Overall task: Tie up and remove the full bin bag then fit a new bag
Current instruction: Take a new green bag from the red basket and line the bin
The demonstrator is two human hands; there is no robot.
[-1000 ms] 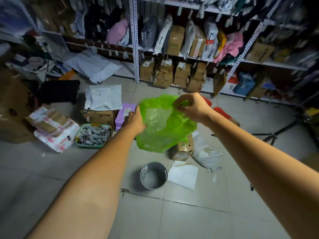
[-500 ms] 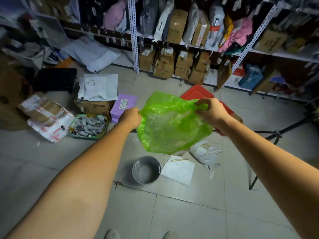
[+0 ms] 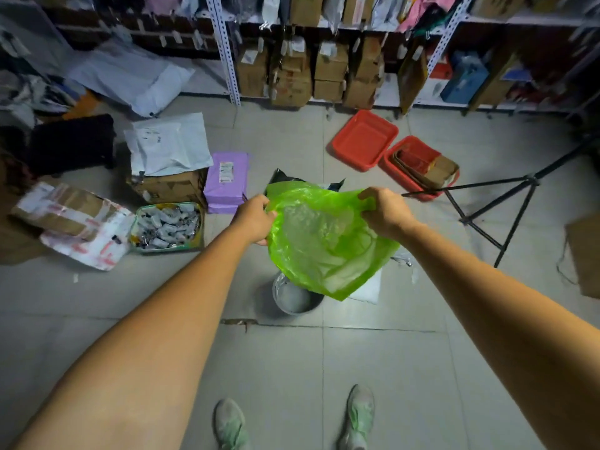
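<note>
Hanging green bag (image 3: 324, 241); mouth upward, stretched sideways

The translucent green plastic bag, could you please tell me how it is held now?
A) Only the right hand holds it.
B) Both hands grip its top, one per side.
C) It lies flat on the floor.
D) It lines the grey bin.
B: the left hand and the right hand each grip one side of the translucent green plastic bag, held up in the air, not in the round grey bin.
</note>
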